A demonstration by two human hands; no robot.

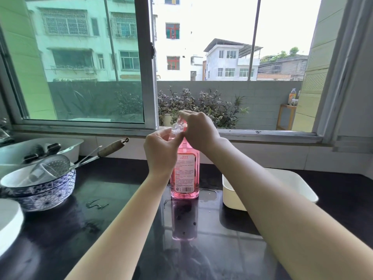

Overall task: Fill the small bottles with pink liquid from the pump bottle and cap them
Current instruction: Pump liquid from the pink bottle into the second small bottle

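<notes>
A tall pump bottle of pink liquid with a white label stands upright on the dark counter, in the middle of the view. My left hand holds a small clear bottle tilted up at the pump's nozzle. My right hand rests on top of the pump head, which it covers. Whether the small bottle holds any liquid is hard to tell.
A white rectangular tray sits right of the pump bottle. At left are a blue-and-white bowl with a glass and a strainer, a white bin of utensils, and a white lid. Small wet patches lie around the bottle's base.
</notes>
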